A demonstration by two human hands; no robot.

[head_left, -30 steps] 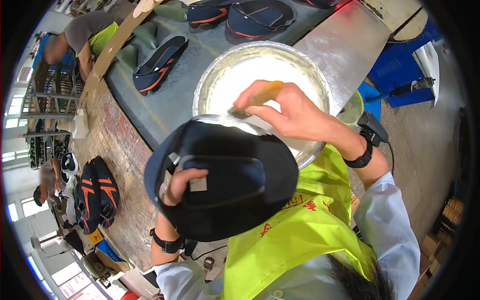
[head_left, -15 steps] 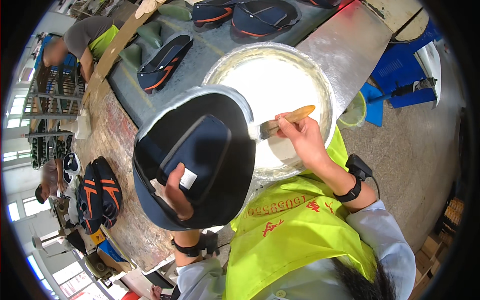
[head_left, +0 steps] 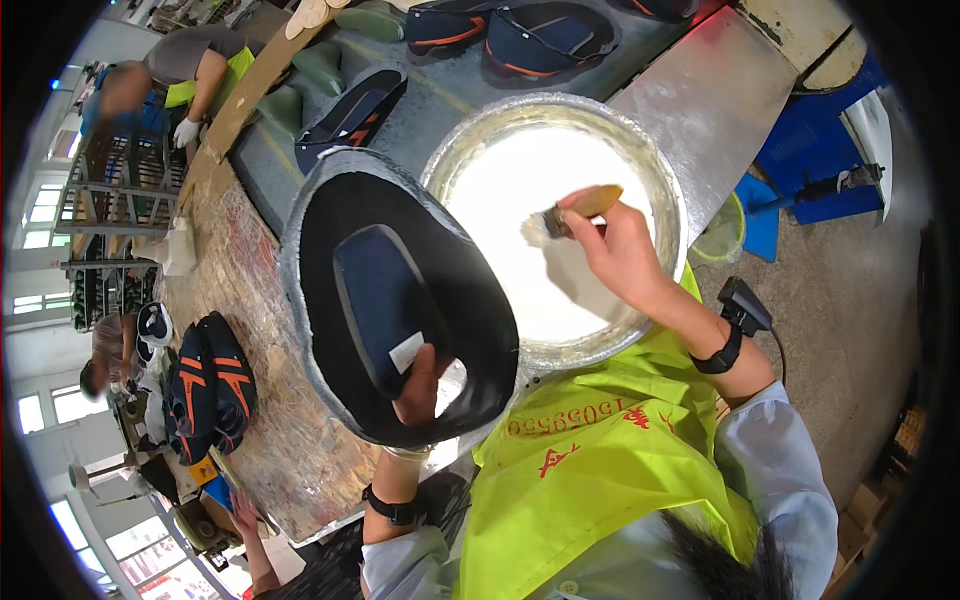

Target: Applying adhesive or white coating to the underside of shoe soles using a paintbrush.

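Left hand clasps black oval shoe upper | right hand pinches wooden-handled brush over round white-glue basin | load bristles lightly, drain excess.

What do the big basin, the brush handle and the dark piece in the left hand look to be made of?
Basin: dull, glue-crusted metal, by its silvery rim. Brush handle: probably wood, tan and matte. Shoe upper in the left hand: soft black material, likely fabric or synthetic leather, unclear which.

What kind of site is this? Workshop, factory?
Most likely a shoe factory gluing line. The left hand holds a dark shoe upper, the right hand dips a brush into a wide metal basin of white liquid, and more dark uppers lie along the bench.
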